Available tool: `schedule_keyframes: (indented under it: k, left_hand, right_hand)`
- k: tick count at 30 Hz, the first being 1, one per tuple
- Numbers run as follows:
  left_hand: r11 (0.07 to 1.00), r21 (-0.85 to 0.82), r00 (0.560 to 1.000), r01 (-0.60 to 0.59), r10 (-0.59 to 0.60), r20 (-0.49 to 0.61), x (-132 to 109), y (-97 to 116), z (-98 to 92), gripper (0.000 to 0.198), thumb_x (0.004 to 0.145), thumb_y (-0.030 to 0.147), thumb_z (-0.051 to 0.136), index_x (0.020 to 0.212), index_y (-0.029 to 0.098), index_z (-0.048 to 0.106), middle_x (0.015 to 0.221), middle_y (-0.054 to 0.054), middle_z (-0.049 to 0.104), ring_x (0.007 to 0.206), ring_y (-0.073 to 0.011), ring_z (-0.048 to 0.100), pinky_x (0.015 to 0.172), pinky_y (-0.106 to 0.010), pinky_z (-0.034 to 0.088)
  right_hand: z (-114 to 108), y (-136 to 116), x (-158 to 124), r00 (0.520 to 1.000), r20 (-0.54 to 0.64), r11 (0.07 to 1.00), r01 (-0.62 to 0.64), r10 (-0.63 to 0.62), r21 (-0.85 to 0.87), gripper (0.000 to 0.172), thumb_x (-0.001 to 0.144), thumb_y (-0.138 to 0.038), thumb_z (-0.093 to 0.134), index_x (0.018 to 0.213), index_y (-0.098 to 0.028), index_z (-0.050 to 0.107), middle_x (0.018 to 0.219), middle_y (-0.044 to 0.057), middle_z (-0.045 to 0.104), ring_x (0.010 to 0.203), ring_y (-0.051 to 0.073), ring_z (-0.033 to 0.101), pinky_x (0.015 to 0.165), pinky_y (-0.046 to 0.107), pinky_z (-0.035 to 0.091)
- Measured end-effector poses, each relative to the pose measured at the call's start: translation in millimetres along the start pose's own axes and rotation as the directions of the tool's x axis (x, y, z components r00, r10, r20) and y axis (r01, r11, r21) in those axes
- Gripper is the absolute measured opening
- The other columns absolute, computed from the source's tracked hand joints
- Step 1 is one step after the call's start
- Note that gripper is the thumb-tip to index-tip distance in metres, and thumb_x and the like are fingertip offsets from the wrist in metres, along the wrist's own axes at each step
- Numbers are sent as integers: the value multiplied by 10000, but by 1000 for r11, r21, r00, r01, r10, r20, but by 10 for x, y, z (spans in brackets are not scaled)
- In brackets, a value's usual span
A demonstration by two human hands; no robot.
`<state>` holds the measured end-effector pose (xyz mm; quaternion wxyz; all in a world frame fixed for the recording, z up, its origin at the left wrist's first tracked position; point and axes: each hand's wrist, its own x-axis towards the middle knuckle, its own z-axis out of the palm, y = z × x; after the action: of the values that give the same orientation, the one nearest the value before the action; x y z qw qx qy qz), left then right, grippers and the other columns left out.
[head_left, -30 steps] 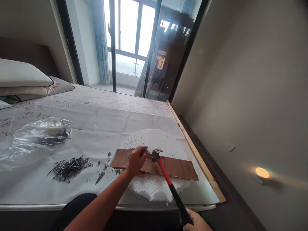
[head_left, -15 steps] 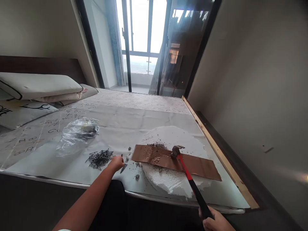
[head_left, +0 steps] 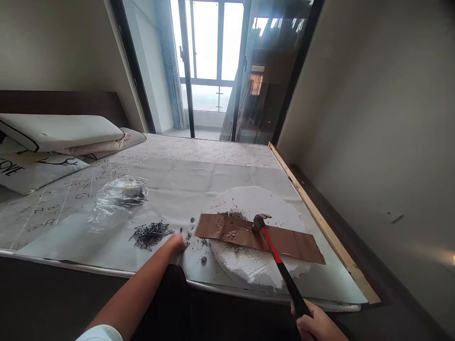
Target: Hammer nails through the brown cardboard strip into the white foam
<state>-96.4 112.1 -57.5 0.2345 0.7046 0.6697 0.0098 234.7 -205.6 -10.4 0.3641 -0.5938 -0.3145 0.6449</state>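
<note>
My right hand (head_left: 314, 322) is wrapped round the black grip of a claw hammer (head_left: 273, 246). The hammer's head rests on a brown cardboard strip (head_left: 295, 244), which lies across a white foam slab (head_left: 249, 271). Left of the strip, my left hand (head_left: 177, 242) is low over the sheet with its fingers curled; whatever they hold is hidden. Close by it lies a pile of dark nails (head_left: 151, 234). Grey crumbs and small chunks (head_left: 204, 259) are scattered between that hand and the slab, and also on the cardboard.
A clear plastic bag (head_left: 119, 196) with dark contents lies behind the nails. Everything sits on a pale sheet (head_left: 177, 177) over a mattress. A wooden rail (head_left: 320, 220) edges the right side. Pillows (head_left: 60, 131) are stacked at the left, and a glass door stands beyond.
My left hand has shifted slightly right and down, over the few loose nails that showed beside it earlier. The hammer has stayed on the cardboard. The view has moved slightly.
</note>
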Motion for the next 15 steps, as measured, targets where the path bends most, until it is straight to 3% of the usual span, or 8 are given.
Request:
schedule_keyframes:
  k: [4, 7, 9, 11, 15]
  left_hand:
    - [998, 64, 999, -8, 10, -38, -98, 68, -148, 151, 544, 146, 588, 443, 167, 478, 465, -42, 533, 607, -223, 571, 557, -273, 391]
    - [984, -39, 963, -173, 161, -217, -275, 280, -267, 77, 659, 221, 526, 612, 168, 556, 623, -32, 615, 664, -172, 574, 594, -236, 399]
    - [912, -192, 898, -361, 285, -337, -432, 536, -283, 128, 701, 257, 504, 721, 172, 598, 676, -20, 641, 653, -149, 580, 603, -225, 415]
    - [796, -334, 848, -504, 384, -365, -583, 865, -224, 181, 715, 286, 516, 801, 177, 633, 728, -21, 665, 669, -146, 597, 609, -223, 438]
    - [646, -525, 830, -555, 473, -295, -721, 1595, 64, 209, 732, 271, 542, 855, 171, 678, 687, -21, 671, 583, -132, 596, 548, -219, 453]
  right_hand:
    - [33, -19, 10, 1000, 1, 997, 27, -27, 76, 201, 613, -347, 477, 733, -205, 401, 383, -128, 283, 349, 36, 194, 378, 171, 189]
    - [70, -93, -21, 998, -31, 994, 49, -46, 99, 195, 598, -336, 457, 731, -205, 401, 377, -126, 295, 352, 41, 205, 373, 175, 193]
    - [86, -167, -76, 997, -48, 992, 71, -67, 100, 183, 603, -330, 455, 728, -208, 403, 376, -130, 283, 336, 44, 206, 364, 182, 192]
    - [90, -245, -160, 994, -66, 991, 96, -91, 89, 189, 613, -337, 454, 744, -207, 412, 382, -132, 278, 322, 47, 202, 358, 189, 187]
    - [71, -366, -343, 988, -131, 995, 88, -81, 48, 213, 624, -319, 441, 794, -190, 434, 421, -120, 301, 362, 50, 226, 392, 194, 187]
